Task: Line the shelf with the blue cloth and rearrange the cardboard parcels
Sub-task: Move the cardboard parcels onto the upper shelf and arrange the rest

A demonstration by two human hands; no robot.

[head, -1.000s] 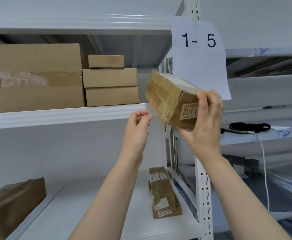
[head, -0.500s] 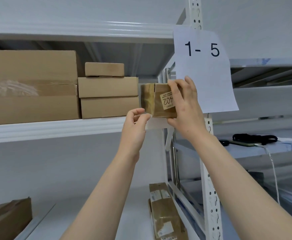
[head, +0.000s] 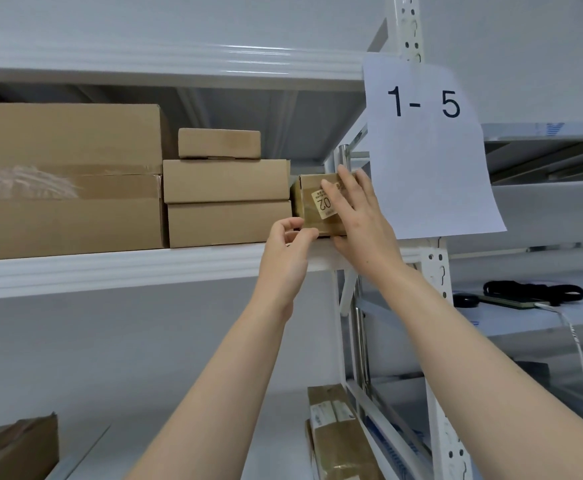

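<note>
A small taped cardboard parcel [head: 309, 195] with a "02" label sits on the upper shelf [head: 110, 268], just right of a stack of three plain boxes [head: 226, 202]. My right hand [head: 359, 216] presses flat on the parcel's front face with straight, spread fingers, and its thumb is under the bottom edge. My left hand [head: 285, 252] has its fingers curled and pinches the parcel's lower left corner between thumb and forefinger. A large taped box [head: 65, 178] fills the shelf's left side. No blue cloth shows.
A paper sign reading "1- 5" [head: 428, 150] hangs on the white upright [head: 439, 271] beside the parcel. On the lower shelf lie a long taped parcel [head: 338, 431] and, at far left, a brown box [head: 13, 445]. Black cables [head: 532, 291] lie on the neighbouring rack.
My right hand carried the small parcel up and left, then set it on the upper shelf beside the stack. My left hand rose to the parcel's lower corner.
</note>
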